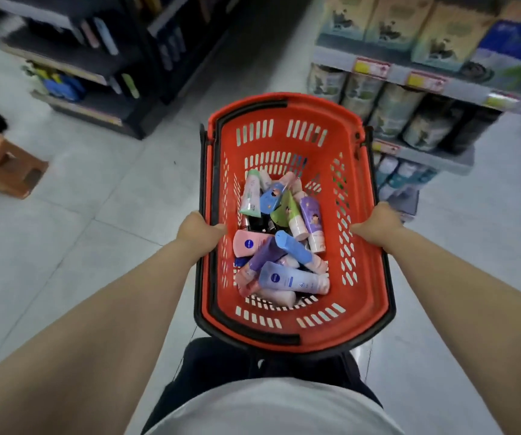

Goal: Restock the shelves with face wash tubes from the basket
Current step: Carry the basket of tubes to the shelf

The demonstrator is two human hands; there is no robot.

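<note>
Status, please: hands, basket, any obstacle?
Left hand and right hand each grip a side rim of the red basket. Face wash tubes piled loose inside. Brown stool on floor, far left.

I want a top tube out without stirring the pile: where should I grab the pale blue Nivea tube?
Pinch the pale blue Nivea tube across its mid-body, coming straight down from above: it lies flat and crosswise atop the pile, long sides exposed. The left hand and right hand both grip the basket, so free one first.

NIVEA marks pink tube point(249, 243) and lilac tube point(293, 280).
</note>
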